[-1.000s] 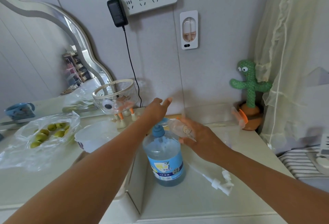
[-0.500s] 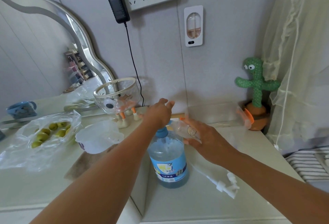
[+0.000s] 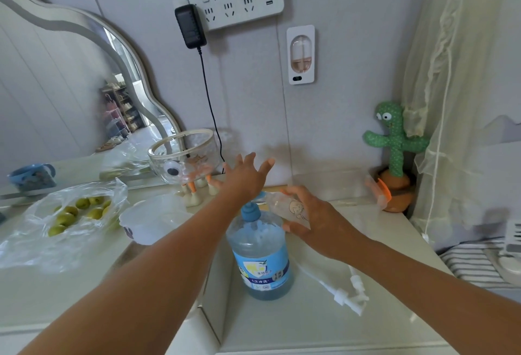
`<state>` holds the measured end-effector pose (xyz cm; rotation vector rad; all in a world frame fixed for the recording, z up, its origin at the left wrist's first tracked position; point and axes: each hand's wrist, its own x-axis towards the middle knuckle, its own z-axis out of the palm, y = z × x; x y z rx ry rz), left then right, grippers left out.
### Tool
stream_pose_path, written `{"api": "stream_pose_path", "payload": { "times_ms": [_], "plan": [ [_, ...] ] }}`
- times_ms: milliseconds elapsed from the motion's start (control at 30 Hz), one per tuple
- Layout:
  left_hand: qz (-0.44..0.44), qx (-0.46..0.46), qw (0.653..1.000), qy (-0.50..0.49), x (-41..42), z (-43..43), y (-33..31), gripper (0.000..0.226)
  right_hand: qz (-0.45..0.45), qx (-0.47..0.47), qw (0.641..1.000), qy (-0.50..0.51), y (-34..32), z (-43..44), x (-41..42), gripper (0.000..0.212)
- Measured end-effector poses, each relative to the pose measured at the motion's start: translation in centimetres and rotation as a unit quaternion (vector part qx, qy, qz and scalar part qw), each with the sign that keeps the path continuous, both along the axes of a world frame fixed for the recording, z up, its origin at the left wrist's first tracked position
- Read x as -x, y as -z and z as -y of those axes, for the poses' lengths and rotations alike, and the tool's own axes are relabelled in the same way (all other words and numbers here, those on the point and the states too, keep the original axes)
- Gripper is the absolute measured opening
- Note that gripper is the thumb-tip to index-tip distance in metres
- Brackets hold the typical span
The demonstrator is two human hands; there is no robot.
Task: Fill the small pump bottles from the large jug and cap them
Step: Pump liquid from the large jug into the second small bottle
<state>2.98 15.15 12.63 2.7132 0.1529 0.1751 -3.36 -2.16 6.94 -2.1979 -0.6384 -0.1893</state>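
Grey wall closes the back of the scene, with a mirror (image 3: 56, 86) leaning at 10 o'clock and a pale curtain (image 3: 465, 100) hanging down the 3 o'clock side. The tabletop (image 3: 310, 326) comes in two levels. A raised part on the left drops at a step that runs from the near edge toward the wall, just left of the large jug (image 3: 260, 256). The lower part has bare room at 5 and 6 o'clock of the jug, up to its front edge. Its right edge meets a striped bed (image 3: 473, 263). On the raised part lie a plastic bag (image 3: 64, 222) of green fruit, a white bowl (image 3: 152, 222) and a glass bowl (image 3: 186, 154). A cactus toy (image 3: 393, 140) fills the far right corner.

The jug stands upright near the step, part full of blue liquid, with a blue pump on top. The left hand (image 3: 245, 178) hovers over that pump with its fingers spread and straight, gripping nothing. Whether its palm touches the pump cannot be told. At 2 o'clock of the jug's top, the right hand (image 3: 318, 225) grips a small pump bottle (image 3: 290, 209). The bottle is clear and tilted, its neck pointing toward the pump. Two white pump heads (image 3: 348, 295) lie loose on the tabletop at 4 o'clock of the jug, apart from both hands.
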Motion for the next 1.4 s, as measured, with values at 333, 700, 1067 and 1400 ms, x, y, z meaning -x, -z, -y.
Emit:
{"api": "stream_pose_path", "payload": {
  "times_ms": [333, 700, 1067, 1400],
  "plan": [
    [-0.009, -0.056, 0.998, -0.003, -1.2, 0.0, 1.2, 0.080, -0.013, 0.006, 1.000, -0.012, 1.5, -0.2, -1.0, 0.050],
    [-0.019, 0.089, 0.996, 0.025, -0.1, 0.0, -0.1, 0.074, -0.014, -0.020, 1.000, -0.007, 0.6, -0.1, 0.0, 0.055],
    [-0.034, 0.016, 0.999, 0.030, -0.2, 0.4, -0.3, 0.062, 0.013, -0.006, 1.000, 0.009, 0.9, -0.4, -0.6, 0.050],
    [-0.066, 0.006, 0.998, 0.022, -0.1, 0.5, 0.7, 0.065, -0.031, 0.014, 0.999, 0.001, 2.0, -0.6, 0.0, 0.064]
  ]
}}
